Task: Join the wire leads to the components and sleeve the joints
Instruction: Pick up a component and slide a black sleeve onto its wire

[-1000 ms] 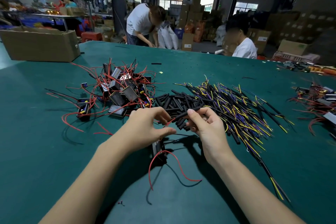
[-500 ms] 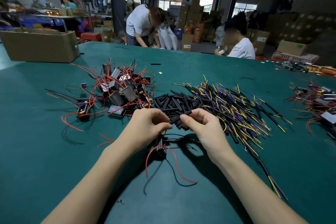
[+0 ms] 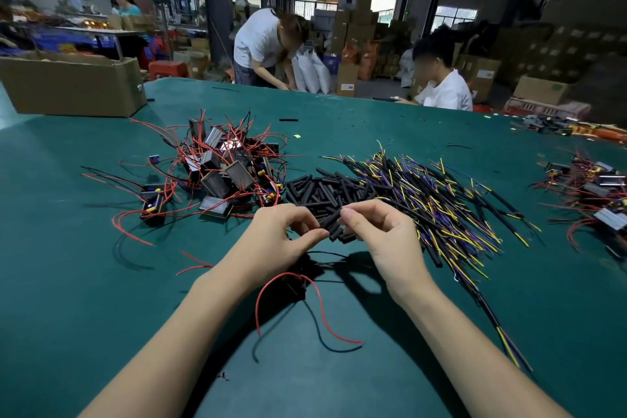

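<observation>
Sleeve (image 3: pixel 330 221) (matte black tube) pinched between both hands.

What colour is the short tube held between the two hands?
Black tube, clearest in the head view.

Table top (image 3: pixel 101 299): matt teal covering, looks like felt or rubber mat; cannot tell which.
Sleeve pieces (image 3: pixel 315 190): matt black tubing, smooth.
Lead bundle (image 3: pixel 441 207): black jackets, matt; yellow and purple cores with a slight plastic sheen.
Components (image 3: pixel 217 180): dark housings with glossy faces, some reflecting light like metal or foil; red leads smooth, plastic-coated.
Red wire (image 3: pixel 319 312) near the forearms: glossy insulation.
Box (image 3: pixel 71 85): plain brown corrugated cardboard, matt.
Left hand (image 3: pixel 271 241), right hand (image 3: pixel 383 237): bare skin.
</observation>
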